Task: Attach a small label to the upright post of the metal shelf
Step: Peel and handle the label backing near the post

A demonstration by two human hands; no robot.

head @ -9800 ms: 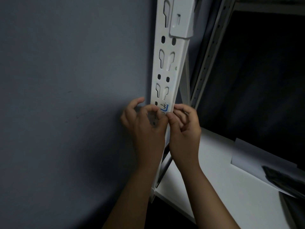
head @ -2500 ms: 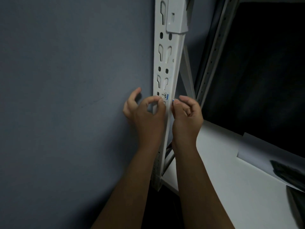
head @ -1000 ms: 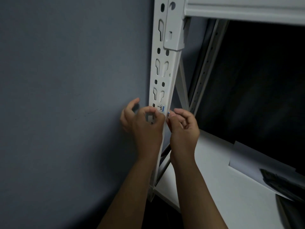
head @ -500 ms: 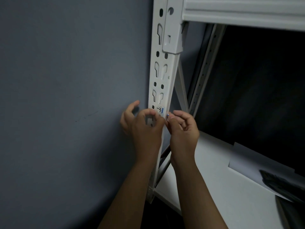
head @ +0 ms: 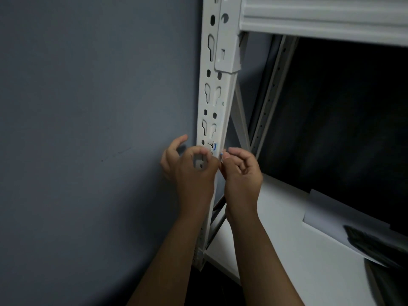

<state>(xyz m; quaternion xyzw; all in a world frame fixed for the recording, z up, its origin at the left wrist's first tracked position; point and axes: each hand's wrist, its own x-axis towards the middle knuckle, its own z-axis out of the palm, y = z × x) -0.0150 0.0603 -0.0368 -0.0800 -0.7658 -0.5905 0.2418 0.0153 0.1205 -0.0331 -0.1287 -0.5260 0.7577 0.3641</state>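
Small white label (head: 212, 146) with a blue edge and a black handwritten mark, stuck on the front face of the white upright post (head: 217, 100), just below the lowest visible pair of keyhole slots. Directly under the label, at six o'clock from it, the left hand (head: 191, 173), thumb and forefinger curled into a ring with their tips against the post face; impossible to tell whether anything is pinched between them. Remaining left fingers (head: 174, 146) loosely spread toward the grey wall (head: 88, 129) at nine o'clock. At four o'clock from the label, the right hand (head: 240, 173), thumb and forefinger tips pressed together at the post's right edge, pinching a tiny scrap showing white and blue (head: 221, 153); too small to name further. Other right fingers curled inward toward the palm. Both forearms rising from six o'clock. Up the post at twelve o'clock, more slots and round holes, then a bracket (head: 227, 45) joining a horizontal white beam (head: 320, 18) running off toward two o'clock. Behind the post, a diagonal brace and a perforated rear upright (head: 271, 89) at one o'clock. At four to five o'clock, the white shelf board (head: 276, 250), with a pale sheet (head: 326, 215) and a dark object (head: 375, 241) lying on it near the right frame edge.
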